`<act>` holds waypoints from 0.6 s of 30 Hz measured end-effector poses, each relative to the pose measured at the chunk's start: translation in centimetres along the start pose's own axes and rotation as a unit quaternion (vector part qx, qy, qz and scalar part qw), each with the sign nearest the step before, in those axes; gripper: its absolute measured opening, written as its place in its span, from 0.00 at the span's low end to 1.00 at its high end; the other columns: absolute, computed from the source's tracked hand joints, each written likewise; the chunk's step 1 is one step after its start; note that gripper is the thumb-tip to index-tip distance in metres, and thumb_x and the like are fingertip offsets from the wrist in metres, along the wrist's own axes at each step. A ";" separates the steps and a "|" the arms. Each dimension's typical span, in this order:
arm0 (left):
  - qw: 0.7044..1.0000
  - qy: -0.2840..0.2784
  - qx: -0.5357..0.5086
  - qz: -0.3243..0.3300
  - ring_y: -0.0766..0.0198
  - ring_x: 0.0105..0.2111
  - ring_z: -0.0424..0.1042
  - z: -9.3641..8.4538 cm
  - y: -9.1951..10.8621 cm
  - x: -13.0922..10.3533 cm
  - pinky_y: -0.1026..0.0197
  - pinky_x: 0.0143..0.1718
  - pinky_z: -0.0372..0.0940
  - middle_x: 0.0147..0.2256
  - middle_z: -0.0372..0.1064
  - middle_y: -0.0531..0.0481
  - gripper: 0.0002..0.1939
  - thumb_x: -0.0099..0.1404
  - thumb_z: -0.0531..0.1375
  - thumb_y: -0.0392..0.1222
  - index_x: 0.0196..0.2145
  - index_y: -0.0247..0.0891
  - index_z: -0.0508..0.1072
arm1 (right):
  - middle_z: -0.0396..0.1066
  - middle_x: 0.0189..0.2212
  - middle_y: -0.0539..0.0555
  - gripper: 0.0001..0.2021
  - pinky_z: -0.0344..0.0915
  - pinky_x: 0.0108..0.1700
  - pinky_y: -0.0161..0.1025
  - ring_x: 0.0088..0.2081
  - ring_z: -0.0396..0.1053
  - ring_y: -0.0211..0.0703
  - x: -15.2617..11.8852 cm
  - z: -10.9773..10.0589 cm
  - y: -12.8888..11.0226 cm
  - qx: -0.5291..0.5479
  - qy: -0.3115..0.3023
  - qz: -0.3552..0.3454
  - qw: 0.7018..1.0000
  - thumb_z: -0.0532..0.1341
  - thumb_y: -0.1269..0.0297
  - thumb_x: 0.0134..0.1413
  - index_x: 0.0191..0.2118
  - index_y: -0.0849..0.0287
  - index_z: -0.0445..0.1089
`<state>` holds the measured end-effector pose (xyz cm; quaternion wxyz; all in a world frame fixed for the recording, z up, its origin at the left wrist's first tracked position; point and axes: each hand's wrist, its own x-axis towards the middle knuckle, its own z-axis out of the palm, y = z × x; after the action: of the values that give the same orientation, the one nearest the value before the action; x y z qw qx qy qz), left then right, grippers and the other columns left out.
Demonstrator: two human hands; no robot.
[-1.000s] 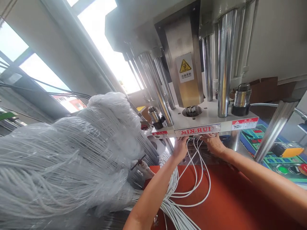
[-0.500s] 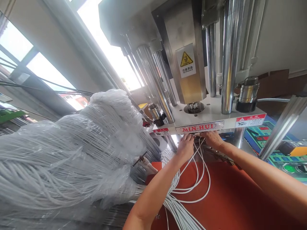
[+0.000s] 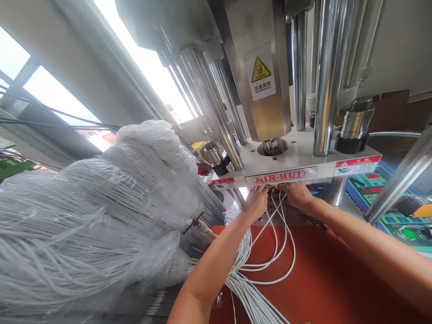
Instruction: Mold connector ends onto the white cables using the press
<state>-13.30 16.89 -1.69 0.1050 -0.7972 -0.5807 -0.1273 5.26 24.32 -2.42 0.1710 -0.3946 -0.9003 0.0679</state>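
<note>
Under the front edge of a press's white plate [image 3: 337, 153], marked MIN-HUI, both my hands reach in. My left hand [image 3: 256, 203] has its fingers bent and close together, their tips hidden below the plate. To its right, my right hand [image 3: 297, 194] is closed too, its fingertips partly covered by the same edge. Several white cables [image 3: 293, 258] loop up from the work surface to the gap between the hands, where their ends are hidden. What the fingers hold cannot be made out. A thick bundle of white cables [image 3: 248, 294] lies beside my left forearm.
A large plastic-wrapped mass of cables [image 3: 135, 207] fills the left. Red-brown sheeting [image 3: 324, 270] covers the work surface. Chrome columns [image 3: 329, 85] flank a metal nozzle block [image 3: 270, 108] with a heat warning. A control panel [image 3: 388, 229] with a green button stands right.
The view has shifted slightly, bringing the press nearer. My left hand has moved a little left, away from the looped cables; my right hand stays at the plate's edge.
</note>
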 end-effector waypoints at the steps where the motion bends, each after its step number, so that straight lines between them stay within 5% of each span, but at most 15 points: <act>1: 1.000 -0.004 -0.011 -0.006 0.53 0.53 0.62 0.1 -0.1 0.1 0.49 0.57 0.60 0.51 0.67 0.43 0.15 0.68 0.52 0.35 0.51 0.36 0.70 | 0.74 0.49 0.61 0.30 0.60 0.54 0.54 0.51 0.68 0.57 0.0 0.1 0.2 0.009 0.008 -0.002 1.000 0.53 0.77 0.53 0.61 0.52 0.64; 10: 0.999 0.036 -0.039 -0.006 0.56 0.57 0.59 -1.6 1.3 -1.2 0.50 0.59 0.59 0.54 0.64 0.45 0.22 0.68 0.52 0.33 0.58 0.39 0.63 | 0.73 0.50 0.61 0.35 0.63 0.56 0.46 0.51 0.69 0.51 -2.1 -0.6 3.4 0.059 0.076 -0.010 0.995 0.52 0.80 0.42 0.61 0.60 0.65; 18: 1.000 0.020 -0.017 -0.005 0.53 0.59 0.56 -1.0 3.0 -0.5 0.49 0.58 0.59 0.53 0.67 0.45 0.17 0.70 0.52 0.43 0.54 0.37 0.69 | 0.63 0.60 0.59 0.34 0.62 0.58 0.51 0.61 0.58 0.53 -2.9 -0.4 2.4 0.044 0.028 0.002 0.999 0.51 0.80 0.48 0.62 0.54 0.63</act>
<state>-10.69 15.19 -0.95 0.1025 -0.7930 -0.5807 -0.1532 8.89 23.86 -3.45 0.2133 -0.3900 -0.8905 0.0970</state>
